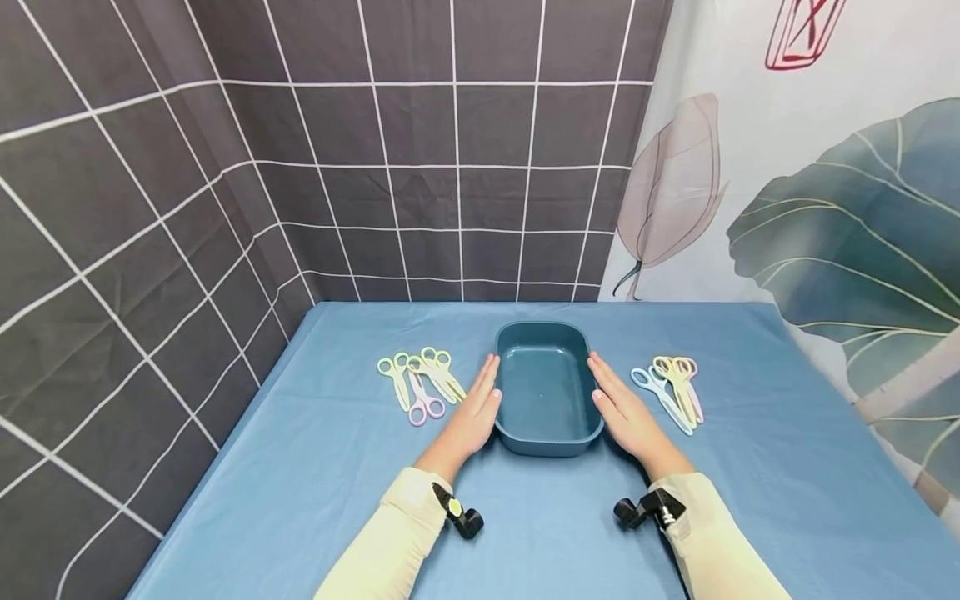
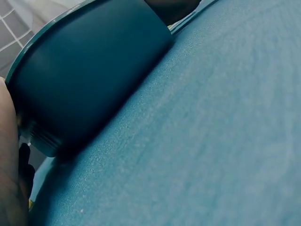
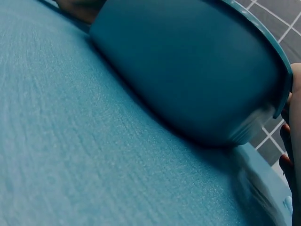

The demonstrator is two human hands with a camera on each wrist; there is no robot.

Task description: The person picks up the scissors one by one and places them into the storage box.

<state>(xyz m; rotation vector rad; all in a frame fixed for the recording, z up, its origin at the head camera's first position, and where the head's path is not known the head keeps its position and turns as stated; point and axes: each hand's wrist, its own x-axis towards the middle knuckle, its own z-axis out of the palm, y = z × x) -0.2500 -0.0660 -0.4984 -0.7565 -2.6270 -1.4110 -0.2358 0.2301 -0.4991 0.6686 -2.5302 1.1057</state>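
A teal rectangular plastic basin [image 1: 547,392] with rounded corners sits on the blue cloth, with nothing inside it. My left hand [image 1: 474,414] lies along its left side, fingers straight, touching the wall. Against the opposite side rests my right hand [image 1: 630,417], its fingers also straight. Both wrist views show the basin's outer wall [image 2: 94,70] close up, with part of each hand at the frame edge. Just left of my left hand lie several pastel scissors [image 1: 427,379]. Blue, yellow and pink scissors [image 1: 675,392] overlap to the right of my right hand.
A blue cloth [image 1: 540,533] covers the table, whose far edge meets a dark grey curtain [image 1: 420,200] with a white grid. A white curtain with leaf prints [image 1: 675,192] hangs at the right. Black camera mounts [image 1: 459,512] are strapped to both wrists.
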